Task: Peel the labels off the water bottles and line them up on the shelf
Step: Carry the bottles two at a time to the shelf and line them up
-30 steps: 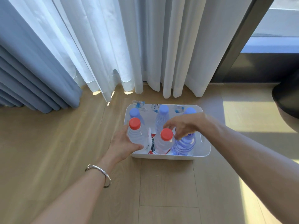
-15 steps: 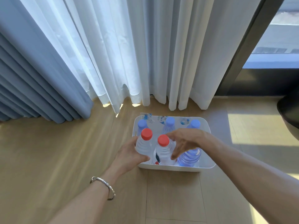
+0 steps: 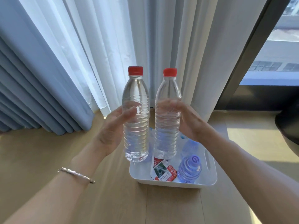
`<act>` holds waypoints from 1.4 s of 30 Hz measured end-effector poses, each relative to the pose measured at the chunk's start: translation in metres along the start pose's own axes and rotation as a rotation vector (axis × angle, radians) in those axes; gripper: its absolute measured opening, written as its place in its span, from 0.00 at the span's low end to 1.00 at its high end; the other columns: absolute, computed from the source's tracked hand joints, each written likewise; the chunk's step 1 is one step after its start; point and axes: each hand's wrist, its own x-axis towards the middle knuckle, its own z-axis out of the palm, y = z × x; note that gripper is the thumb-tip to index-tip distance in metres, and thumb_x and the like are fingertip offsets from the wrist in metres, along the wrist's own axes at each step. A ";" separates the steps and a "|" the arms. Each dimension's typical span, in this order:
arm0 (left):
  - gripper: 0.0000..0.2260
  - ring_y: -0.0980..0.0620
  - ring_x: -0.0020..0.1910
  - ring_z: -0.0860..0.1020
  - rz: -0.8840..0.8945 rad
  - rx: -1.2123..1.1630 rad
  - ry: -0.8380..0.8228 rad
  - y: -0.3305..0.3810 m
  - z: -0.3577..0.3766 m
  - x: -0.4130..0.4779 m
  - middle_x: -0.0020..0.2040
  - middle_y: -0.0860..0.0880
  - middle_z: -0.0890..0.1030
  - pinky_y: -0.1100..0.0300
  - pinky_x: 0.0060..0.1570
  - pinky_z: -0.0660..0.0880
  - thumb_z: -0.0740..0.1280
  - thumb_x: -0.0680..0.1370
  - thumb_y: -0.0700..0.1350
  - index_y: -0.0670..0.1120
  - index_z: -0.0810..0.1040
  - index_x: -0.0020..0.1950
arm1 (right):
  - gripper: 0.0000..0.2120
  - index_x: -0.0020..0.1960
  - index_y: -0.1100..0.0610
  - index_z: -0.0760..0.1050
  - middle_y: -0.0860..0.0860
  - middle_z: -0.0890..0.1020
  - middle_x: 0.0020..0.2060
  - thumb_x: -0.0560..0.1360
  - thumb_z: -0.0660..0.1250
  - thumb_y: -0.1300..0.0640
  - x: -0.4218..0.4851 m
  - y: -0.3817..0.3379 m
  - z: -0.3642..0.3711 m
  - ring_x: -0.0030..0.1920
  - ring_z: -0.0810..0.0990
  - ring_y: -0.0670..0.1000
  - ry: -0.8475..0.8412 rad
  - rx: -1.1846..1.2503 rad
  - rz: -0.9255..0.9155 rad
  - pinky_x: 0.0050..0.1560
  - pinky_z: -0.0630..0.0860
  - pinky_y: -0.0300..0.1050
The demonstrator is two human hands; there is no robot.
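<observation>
Left bottle [image 3: 135, 117] and right bottle [image 3: 167, 117], red-capped and bare of labels, are upright in the air above the white bin [image 3: 208, 177]. Half a second ago both stood inside it. The left hand [image 3: 111, 131] grips one and the right hand [image 3: 189, 122] grips the other. A peeled label [image 3: 163, 170] and a blue-capped bottle [image 3: 190, 168] lie in the bin. Judgement: shelving comes next, though no shelf is in view.

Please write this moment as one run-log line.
left grip: holds left red-cap bottle, upright, no label | right grip: holds right red-cap bottle, upright, no label | white bin: blue-cap bottle, loose label inside
</observation>
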 end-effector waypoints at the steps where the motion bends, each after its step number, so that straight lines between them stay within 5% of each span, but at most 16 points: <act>1: 0.34 0.45 0.51 0.82 0.017 -0.024 -0.003 0.003 0.006 0.001 0.51 0.45 0.84 0.49 0.53 0.76 0.79 0.56 0.63 0.47 0.82 0.57 | 0.27 0.53 0.66 0.77 0.59 0.79 0.47 0.66 0.69 0.43 0.000 -0.004 0.006 0.49 0.78 0.56 0.043 0.040 -0.026 0.57 0.75 0.56; 5: 0.34 0.50 0.54 0.83 0.107 0.029 0.057 0.013 0.025 0.001 0.53 0.50 0.85 0.52 0.54 0.78 0.75 0.61 0.66 0.49 0.78 0.60 | 0.47 0.57 0.66 0.77 0.62 0.81 0.55 0.55 0.72 0.27 -0.001 -0.013 0.024 0.58 0.80 0.61 0.208 0.017 -0.076 0.64 0.72 0.64; 8: 0.34 0.60 0.53 0.82 0.143 0.240 0.137 0.019 0.035 -0.006 0.53 0.57 0.84 0.59 0.56 0.77 0.69 0.64 0.70 0.53 0.74 0.64 | 0.46 0.57 0.57 0.79 0.54 0.85 0.51 0.53 0.69 0.23 -0.007 -0.019 0.028 0.54 0.84 0.54 0.210 -0.030 -0.125 0.57 0.78 0.54; 11: 0.42 0.59 0.49 0.83 0.155 0.235 0.179 0.016 0.039 -0.010 0.50 0.56 0.85 0.64 0.50 0.78 0.73 0.58 0.70 0.49 0.72 0.66 | 0.53 0.60 0.61 0.75 0.49 0.86 0.46 0.49 0.70 0.23 -0.013 -0.021 0.031 0.49 0.85 0.49 0.225 -0.060 -0.177 0.49 0.81 0.45; 16: 0.27 0.52 0.49 0.84 0.155 0.178 0.206 0.015 0.041 -0.012 0.50 0.51 0.86 0.51 0.52 0.80 0.73 0.66 0.60 0.49 0.77 0.61 | 0.38 0.58 0.60 0.77 0.48 0.86 0.43 0.59 0.71 0.33 -0.013 -0.021 0.041 0.46 0.86 0.48 0.311 -0.086 -0.131 0.50 0.80 0.49; 19: 0.27 0.50 0.51 0.84 0.135 0.156 0.218 0.020 0.041 -0.015 0.51 0.48 0.85 0.50 0.54 0.79 0.70 0.65 0.62 0.48 0.79 0.59 | 0.30 0.55 0.56 0.80 0.49 0.86 0.44 0.62 0.69 0.34 -0.015 -0.024 0.044 0.46 0.86 0.48 0.321 -0.076 -0.117 0.46 0.79 0.46; 23: 0.27 0.48 0.49 0.84 0.092 0.183 0.244 0.024 0.042 -0.017 0.49 0.47 0.85 0.43 0.56 0.78 0.70 0.65 0.63 0.48 0.80 0.56 | 0.39 0.53 0.54 0.81 0.49 0.86 0.46 0.56 0.68 0.26 -0.018 -0.025 0.048 0.47 0.85 0.48 0.335 -0.075 -0.115 0.46 0.81 0.42; 26: 0.26 0.49 0.49 0.84 0.086 0.180 0.250 0.026 0.042 -0.017 0.49 0.48 0.86 0.43 0.57 0.78 0.71 0.64 0.63 0.49 0.80 0.56 | 0.39 0.56 0.59 0.79 0.51 0.86 0.45 0.58 0.70 0.29 -0.017 -0.028 0.049 0.46 0.86 0.49 0.356 -0.070 -0.100 0.46 0.79 0.45; 29: 0.25 0.49 0.50 0.84 0.103 0.149 0.239 0.027 0.042 -0.016 0.49 0.47 0.86 0.45 0.55 0.79 0.71 0.66 0.61 0.48 0.79 0.57 | 0.36 0.56 0.60 0.78 0.49 0.86 0.45 0.61 0.66 0.33 -0.015 -0.030 0.047 0.46 0.85 0.48 0.346 -0.108 -0.107 0.48 0.78 0.45; 36: 0.13 0.57 0.43 0.85 0.278 0.181 0.207 0.058 0.042 -0.006 0.42 0.54 0.86 0.69 0.40 0.77 0.74 0.67 0.54 0.52 0.79 0.48 | 0.37 0.56 0.58 0.77 0.46 0.86 0.42 0.59 0.67 0.32 -0.005 -0.054 0.051 0.44 0.86 0.47 0.382 -0.126 -0.163 0.50 0.79 0.49; 42: 0.20 0.53 0.45 0.85 0.476 0.214 0.168 0.143 0.047 0.019 0.44 0.52 0.86 0.64 0.43 0.79 0.72 0.66 0.58 0.48 0.79 0.52 | 0.38 0.59 0.55 0.77 0.51 0.86 0.49 0.60 0.66 0.29 0.019 -0.142 0.050 0.49 0.85 0.49 0.397 -0.192 -0.292 0.56 0.79 0.55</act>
